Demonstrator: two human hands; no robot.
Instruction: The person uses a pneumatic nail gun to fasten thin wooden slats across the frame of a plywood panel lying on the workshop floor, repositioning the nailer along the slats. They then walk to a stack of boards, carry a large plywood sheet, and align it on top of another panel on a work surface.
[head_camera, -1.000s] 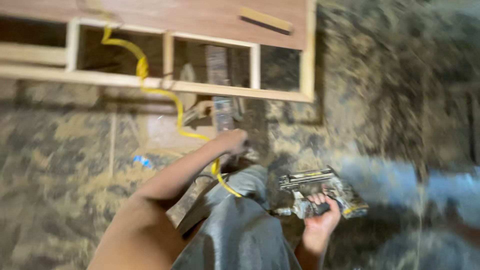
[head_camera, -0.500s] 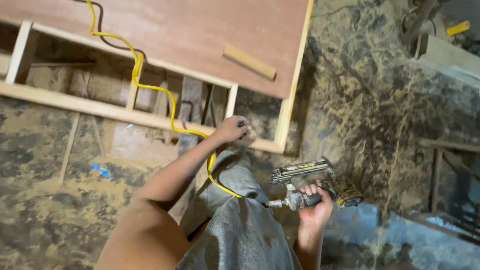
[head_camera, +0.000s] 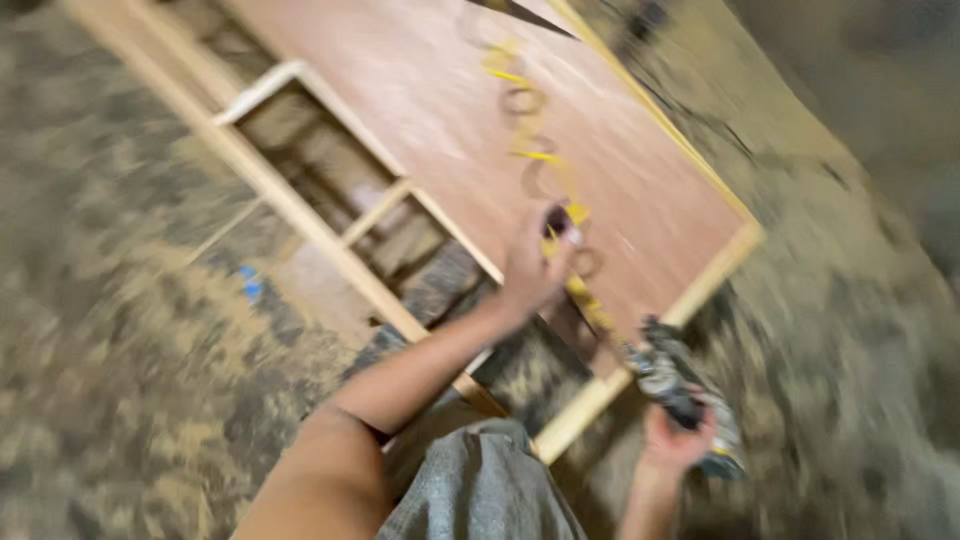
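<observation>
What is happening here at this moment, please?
A person works over a wooden frame lying on the rough ground, partly covered by a reddish plywood sheet. The left hand is raised above the sheet and grips something small and dark near a yellow coiled hose. The right hand holds a nail gun by the frame's corner. The picture is blurred.

motion-blurred nail gun (head_camera: 672, 385), small dark object (head_camera: 556, 220) in left hand indistinct
</observation>
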